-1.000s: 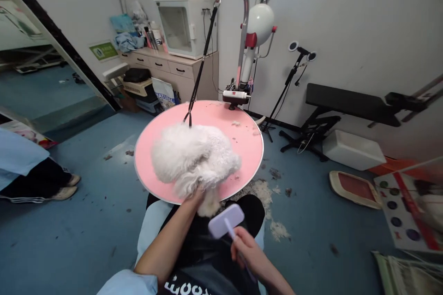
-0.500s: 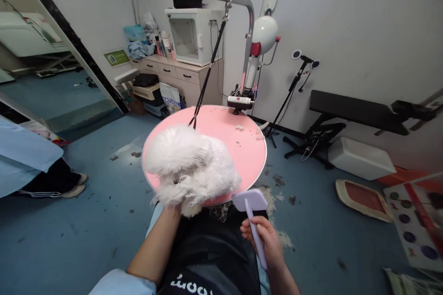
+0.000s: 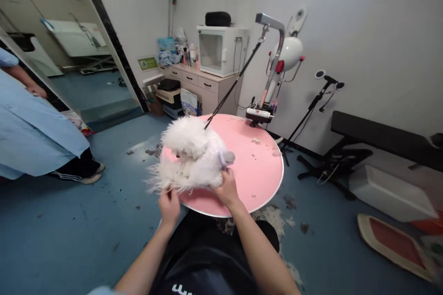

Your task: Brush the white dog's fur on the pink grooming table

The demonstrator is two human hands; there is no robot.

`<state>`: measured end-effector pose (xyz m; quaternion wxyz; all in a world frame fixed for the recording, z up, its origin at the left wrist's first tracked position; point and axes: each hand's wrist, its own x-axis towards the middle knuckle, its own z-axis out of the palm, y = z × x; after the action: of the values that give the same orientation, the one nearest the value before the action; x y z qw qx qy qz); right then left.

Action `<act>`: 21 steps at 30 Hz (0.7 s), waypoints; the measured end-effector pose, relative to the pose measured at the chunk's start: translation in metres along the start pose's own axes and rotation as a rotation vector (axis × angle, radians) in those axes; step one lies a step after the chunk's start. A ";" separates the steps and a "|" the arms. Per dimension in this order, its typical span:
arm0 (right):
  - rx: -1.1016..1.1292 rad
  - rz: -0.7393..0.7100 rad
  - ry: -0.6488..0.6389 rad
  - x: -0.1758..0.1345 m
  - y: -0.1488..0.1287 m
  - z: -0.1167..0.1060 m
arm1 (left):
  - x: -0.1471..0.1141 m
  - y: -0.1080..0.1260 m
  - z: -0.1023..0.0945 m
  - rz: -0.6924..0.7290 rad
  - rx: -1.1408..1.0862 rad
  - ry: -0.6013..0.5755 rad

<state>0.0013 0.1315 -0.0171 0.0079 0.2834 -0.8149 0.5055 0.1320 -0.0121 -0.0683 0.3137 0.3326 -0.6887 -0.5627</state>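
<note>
A small white fluffy dog point(image 3: 190, 156) stands on a round pink grooming table point(image 3: 256, 166), tied by a black leash point(image 3: 235, 83) to a metal arm point(image 3: 275, 27). My left hand point(image 3: 169, 205) pinches the long fur at the dog's near left side. Against the dog's right flank my right hand point(image 3: 226, 189) holds a lavender slicker brush point(image 3: 223, 159), whose head is pressed into the fur and partly hidden.
A person in a light blue smock point(image 3: 31, 124) stands at the left. Clumps of cut fur point(image 3: 273, 216) lie on the blue floor. A cabinet with a white box point(image 3: 221, 50), a stand dryer point(image 3: 287, 55) and a black bench point(image 3: 380, 133) line the far wall.
My right hand has brought the brush from my lap up onto the dog's flank. The dog shifted toward the table's left edge, my left hand slid to its fur fringe, and the view swung left.
</note>
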 end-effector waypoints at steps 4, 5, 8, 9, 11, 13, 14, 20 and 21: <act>0.153 -0.001 -0.156 -0.001 -0.014 0.012 | -0.022 -0.003 0.029 0.108 -0.083 -0.340; 0.236 0.002 -0.214 -0.003 -0.017 0.009 | -0.018 -0.001 0.036 0.050 -0.103 -0.323; 0.399 -0.004 -0.382 -0.015 -0.023 -0.014 | 0.012 0.006 0.041 0.018 -0.128 -0.224; 0.394 0.010 -0.408 -0.020 -0.024 -0.023 | 0.022 0.008 0.038 0.037 -0.135 -0.213; 0.300 0.074 -0.337 -0.032 -0.027 -0.040 | 0.038 0.011 0.029 0.050 -0.128 -0.201; 0.181 0.117 -0.170 -0.039 -0.033 -0.048 | 0.047 0.013 0.020 0.010 -0.096 -0.185; 0.145 0.100 -0.135 -0.040 -0.039 -0.049 | 0.050 0.014 0.017 -0.013 -0.080 -0.177; 0.418 0.045 -0.259 0.021 -0.090 -0.038 | 0.063 0.030 0.009 -0.014 -0.114 -0.218; 0.443 0.032 -0.075 0.033 -0.096 -0.037 | 0.066 0.033 0.008 -0.003 -0.128 -0.224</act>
<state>0.0092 0.1158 0.0899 -0.0929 0.2842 -0.6881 0.6611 0.0840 -0.0565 -0.0332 0.2545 0.2477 -0.6817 -0.6396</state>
